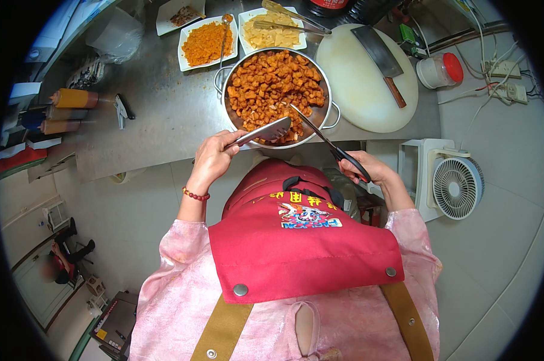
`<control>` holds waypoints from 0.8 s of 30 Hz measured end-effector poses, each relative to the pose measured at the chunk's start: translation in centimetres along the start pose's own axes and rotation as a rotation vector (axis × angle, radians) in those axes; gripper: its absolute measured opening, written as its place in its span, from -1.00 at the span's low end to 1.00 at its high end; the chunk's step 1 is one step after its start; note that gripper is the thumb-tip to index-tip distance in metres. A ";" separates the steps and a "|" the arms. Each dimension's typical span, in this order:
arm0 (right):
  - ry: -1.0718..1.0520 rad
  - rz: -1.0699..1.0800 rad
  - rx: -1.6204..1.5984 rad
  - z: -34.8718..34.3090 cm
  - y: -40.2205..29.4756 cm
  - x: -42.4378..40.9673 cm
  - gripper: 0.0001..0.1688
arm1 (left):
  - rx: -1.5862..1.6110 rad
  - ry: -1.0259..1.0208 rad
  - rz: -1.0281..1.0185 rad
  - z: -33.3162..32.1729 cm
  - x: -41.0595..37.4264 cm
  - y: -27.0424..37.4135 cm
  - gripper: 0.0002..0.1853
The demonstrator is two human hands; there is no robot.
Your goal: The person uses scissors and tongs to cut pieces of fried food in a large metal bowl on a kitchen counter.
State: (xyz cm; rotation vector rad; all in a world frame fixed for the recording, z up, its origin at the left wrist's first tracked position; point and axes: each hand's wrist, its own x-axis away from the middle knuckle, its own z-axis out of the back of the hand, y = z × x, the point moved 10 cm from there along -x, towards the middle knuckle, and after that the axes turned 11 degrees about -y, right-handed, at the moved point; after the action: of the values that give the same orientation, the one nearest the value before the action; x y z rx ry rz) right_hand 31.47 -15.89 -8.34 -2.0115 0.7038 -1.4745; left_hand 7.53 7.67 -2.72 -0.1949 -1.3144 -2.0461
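Observation:
A two-handled steel pan (334,118) at the edge of the steel counter (163,131) holds many small, browned fried pieces (272,81). My left hand (215,155) grips metal serving tongs (265,131), their slotted end low over the near side of the pan, at the food. In my right hand (366,167) are black-handled scissors (326,140). Their blades reach over the pan's right side and point to its middle, close to the tongs' end. Whether a piece is caught in the tongs or the blades, I cannot tell.
Right of the pan lies a round cutting board (344,90) bearing a cleaver (380,54). Behind stand a dish of chopped orange food (206,43) with a spoon and a dish of pale slices (272,34) with tongs. A red-lidded jar (434,72), squeeze bottles (73,98) and a fan (457,187) flank me.

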 end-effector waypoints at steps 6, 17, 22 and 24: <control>0.005 -0.002 0.001 0.1 0.2 0.2 -0.42 | 0.048 -0.011 0.004 -0.4 0.0 -0.8 -0.62; -0.181 -0.007 -0.048 -2.4 2.7 0.5 -0.25 | -0.027 0.039 0.013 -0.1 0.6 -0.5 -0.62; -0.258 -0.026 0.054 -3.0 2.6 0.6 -0.19 | -0.246 0.118 -0.047 0.5 1.7 2.0 -0.61; -0.279 -0.034 0.078 -2.7 2.6 0.1 -0.26 | -0.302 0.137 -0.088 0.7 2.0 2.8 -0.59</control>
State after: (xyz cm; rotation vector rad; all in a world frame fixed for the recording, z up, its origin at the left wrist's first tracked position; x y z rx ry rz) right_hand 28.67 -18.19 -9.39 -2.1215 0.4896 -1.1874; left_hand 7.54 6.64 0.66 -0.1302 -0.9433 -2.2838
